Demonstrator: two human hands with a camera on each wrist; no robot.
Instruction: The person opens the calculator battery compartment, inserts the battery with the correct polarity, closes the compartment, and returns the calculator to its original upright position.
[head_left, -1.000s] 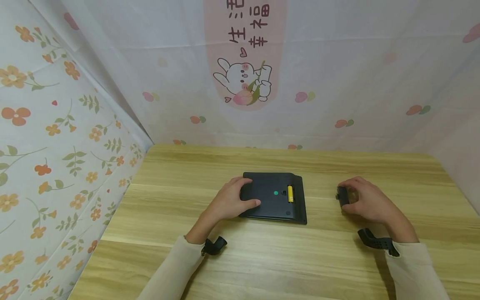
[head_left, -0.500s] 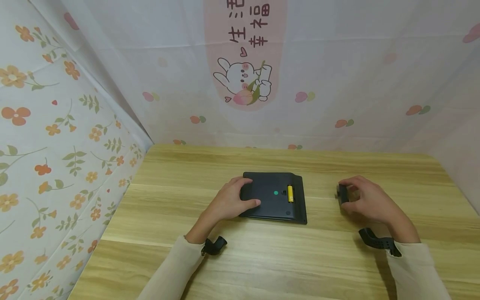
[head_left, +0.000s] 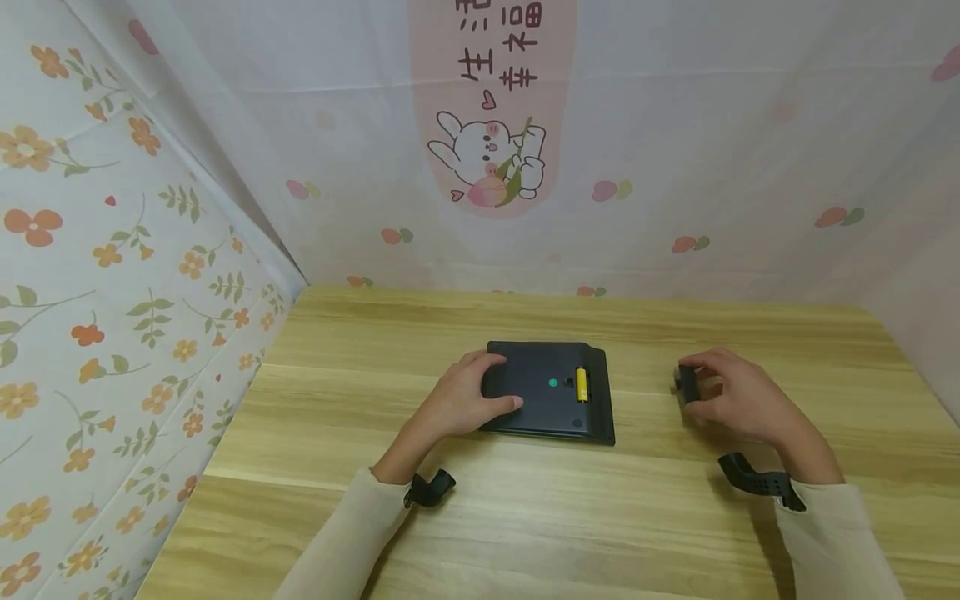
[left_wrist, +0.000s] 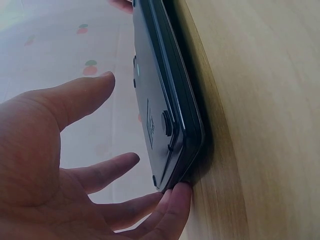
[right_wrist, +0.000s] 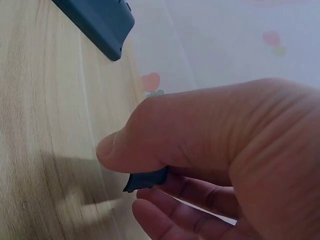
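Observation:
A black calculator (head_left: 534,406) lies back side up on the table, a yellow battery (head_left: 582,385) showing in its open compartment. My left hand (head_left: 463,402) rests at its left edge; in the left wrist view, fingertips touch the calculator's (left_wrist: 175,100) edge, while the thumb (left_wrist: 90,97) stays clear of the back. Off to the right, my right hand (head_left: 738,396) pinches a small black battery cover (head_left: 688,386) between thumb and fingers. In the right wrist view the thumb and fingers hide part of this cover (right_wrist: 146,180).
The wooden table (head_left: 525,517) runs back to a pale printed cloth (head_left: 337,142). A floral cloth (head_left: 135,333) hangs along the left side. Each wrist wears a black camera mount, like the right mount (head_left: 757,482).
The right hand has shifted very slightly right with the battery cover still pinched. My left hand and the calculator keep their places. The head view has tilted down a touch.

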